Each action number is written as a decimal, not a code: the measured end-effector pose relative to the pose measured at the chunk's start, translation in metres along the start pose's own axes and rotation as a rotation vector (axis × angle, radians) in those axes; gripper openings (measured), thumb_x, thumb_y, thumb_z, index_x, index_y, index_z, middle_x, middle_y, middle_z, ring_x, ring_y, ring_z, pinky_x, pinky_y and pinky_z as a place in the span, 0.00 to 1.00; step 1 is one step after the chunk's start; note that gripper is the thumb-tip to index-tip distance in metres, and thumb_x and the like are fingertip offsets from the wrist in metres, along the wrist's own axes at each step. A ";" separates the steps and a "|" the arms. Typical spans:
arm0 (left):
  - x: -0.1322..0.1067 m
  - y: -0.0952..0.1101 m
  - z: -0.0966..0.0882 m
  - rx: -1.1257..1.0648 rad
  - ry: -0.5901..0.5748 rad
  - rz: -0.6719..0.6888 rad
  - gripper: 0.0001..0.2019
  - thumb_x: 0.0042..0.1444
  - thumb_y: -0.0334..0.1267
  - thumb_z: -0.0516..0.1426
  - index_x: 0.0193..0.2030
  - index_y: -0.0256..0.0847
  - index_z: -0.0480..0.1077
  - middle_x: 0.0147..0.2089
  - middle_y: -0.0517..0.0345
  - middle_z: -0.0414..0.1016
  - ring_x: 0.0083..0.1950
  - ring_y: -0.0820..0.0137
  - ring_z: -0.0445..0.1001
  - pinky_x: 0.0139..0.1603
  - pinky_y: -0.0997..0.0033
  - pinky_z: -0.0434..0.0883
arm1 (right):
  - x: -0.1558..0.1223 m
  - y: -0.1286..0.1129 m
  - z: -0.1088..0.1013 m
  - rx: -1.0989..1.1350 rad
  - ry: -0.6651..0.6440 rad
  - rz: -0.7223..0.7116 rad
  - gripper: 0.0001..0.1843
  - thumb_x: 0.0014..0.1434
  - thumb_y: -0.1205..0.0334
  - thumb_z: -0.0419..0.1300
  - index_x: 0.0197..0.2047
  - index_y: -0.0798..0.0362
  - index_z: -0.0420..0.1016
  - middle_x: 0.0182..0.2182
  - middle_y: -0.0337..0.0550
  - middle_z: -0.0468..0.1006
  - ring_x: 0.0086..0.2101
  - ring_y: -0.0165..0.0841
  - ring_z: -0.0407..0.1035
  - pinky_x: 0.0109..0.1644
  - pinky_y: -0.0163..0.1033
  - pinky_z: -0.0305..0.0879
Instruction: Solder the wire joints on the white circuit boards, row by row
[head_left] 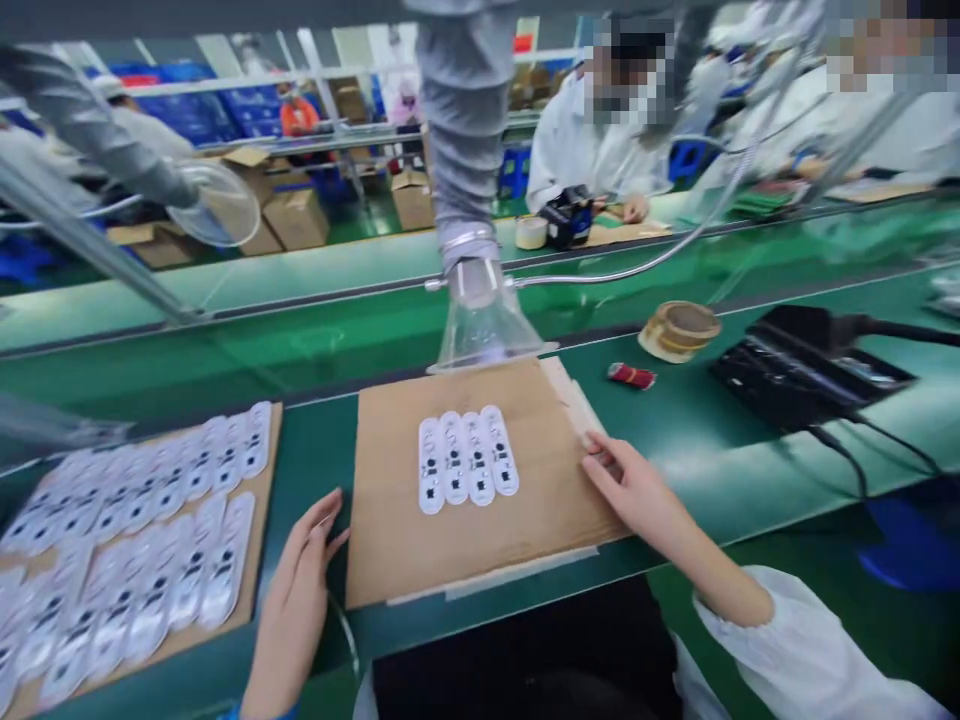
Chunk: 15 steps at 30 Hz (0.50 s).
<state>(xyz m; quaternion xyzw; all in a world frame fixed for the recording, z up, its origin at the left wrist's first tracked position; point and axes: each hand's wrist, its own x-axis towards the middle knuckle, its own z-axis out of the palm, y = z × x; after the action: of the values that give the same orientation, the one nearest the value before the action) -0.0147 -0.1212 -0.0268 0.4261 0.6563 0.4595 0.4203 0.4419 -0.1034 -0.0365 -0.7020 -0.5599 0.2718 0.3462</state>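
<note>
A brown cardboard sheet (pixel 397 555) lies on the green bench in front of me. In its middle, several white rounded strips with small black components (pixel 467 457) stand side by side. My right hand (pixel 630 490) is at the sheet's right edge, its thumb on top and its fingers curled at the border, closed on it. Beside the left edge, my left hand (pixel 296 580) is open, fingers apart and nothing visible in it. Over the far edge of the sheet hangs a clear funnel-shaped extraction hood (pixel 487 320) on a grey hose.
At left, another cardboard (pixel 259 545) carries rows of similar strips (pixel 150 580). A tape roll (pixel 679 332), a small red roll (pixel 631 376) and a black device with cables (pixel 810 365) lie at right. Across the line, a person in white (pixel 577 150) sits working.
</note>
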 end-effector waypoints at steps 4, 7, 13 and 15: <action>-0.009 0.011 0.020 -0.236 0.015 -0.080 0.24 0.75 0.57 0.58 0.71 0.52 0.76 0.79 0.51 0.73 0.82 0.54 0.68 0.86 0.50 0.63 | 0.016 -0.008 -0.008 0.106 -0.070 0.138 0.29 0.64 0.44 0.67 0.63 0.51 0.82 0.48 0.51 0.87 0.45 0.46 0.83 0.55 0.51 0.83; -0.009 0.022 0.026 -0.387 0.008 -0.190 0.25 0.74 0.55 0.58 0.72 0.50 0.74 0.79 0.48 0.74 0.81 0.52 0.70 0.85 0.48 0.65 | 0.017 -0.024 -0.016 0.204 -0.122 0.229 0.25 0.67 0.43 0.66 0.60 0.48 0.84 0.51 0.51 0.89 0.46 0.49 0.85 0.50 0.49 0.85; 0.013 0.034 0.020 -0.501 0.011 -0.177 0.22 0.75 0.52 0.56 0.70 0.49 0.75 0.79 0.48 0.74 0.81 0.56 0.69 0.86 0.51 0.64 | 0.028 -0.049 -0.006 0.433 -0.147 0.250 0.21 0.71 0.45 0.61 0.58 0.46 0.84 0.53 0.50 0.90 0.48 0.50 0.87 0.54 0.52 0.86; 0.041 0.046 0.021 -0.533 0.023 -0.146 0.20 0.76 0.46 0.55 0.69 0.45 0.74 0.78 0.45 0.75 0.81 0.58 0.70 0.87 0.52 0.62 | 0.052 -0.064 0.004 0.409 -0.148 0.155 0.19 0.71 0.47 0.61 0.56 0.47 0.85 0.49 0.51 0.91 0.46 0.49 0.88 0.52 0.53 0.86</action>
<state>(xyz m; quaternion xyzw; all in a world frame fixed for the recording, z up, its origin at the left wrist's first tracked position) 0.0015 -0.0677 0.0066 0.2469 0.5460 0.5894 0.5418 0.4126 -0.0436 0.0119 -0.6361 -0.4614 0.4563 0.4175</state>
